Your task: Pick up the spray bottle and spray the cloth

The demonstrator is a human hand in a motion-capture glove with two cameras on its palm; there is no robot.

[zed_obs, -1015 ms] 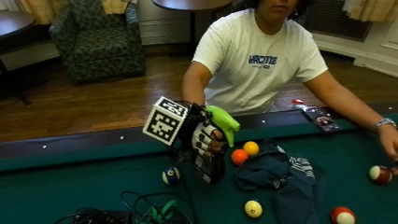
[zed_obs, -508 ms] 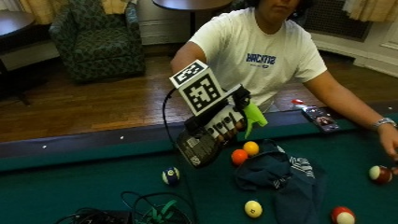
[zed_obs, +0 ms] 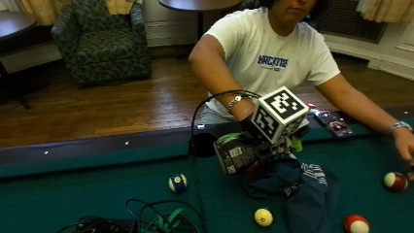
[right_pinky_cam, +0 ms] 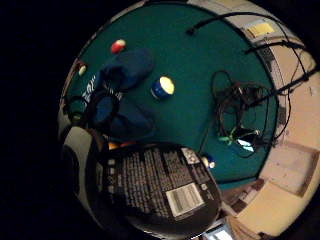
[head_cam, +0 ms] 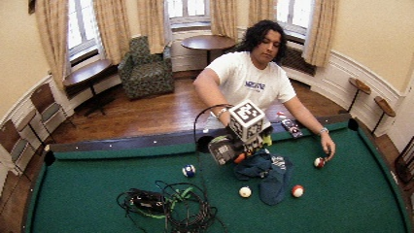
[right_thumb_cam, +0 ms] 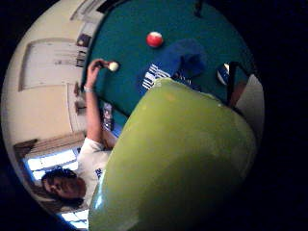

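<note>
- While a person sits behind it, the pool table (zed_obs: 77,194) fills the lower scene, its green felt carrying everything else.
- Near the person's side lies the cloth (zed_obs: 304,187), dark blue with white print, bunched on the felt.
- Above the cloth's edge the gloved right hand (zed_obs: 259,145) holds the bottle (zed_obs: 234,151) off the table, tipped on its side, label and barcode facing out; its fingers curl round the body.
- At the hand's far side the bottle's green head (right_thumb_cam: 178,163) fills the thumb-side palm view, with the cloth beyond it.
- Toward the near rail a tangle of cables (head_cam: 165,206) lies well apart from the cloth.
- Left of the hand sits a blue ball (zed_obs: 177,182); a yellow ball (zed_obs: 263,216) lies near the cloth's near edge, a red ball (zed_obs: 355,224) to its right.
- At the far right the bare hand (zed_obs: 406,148) rests just above a red-and-white ball (zed_obs: 394,180).
</note>
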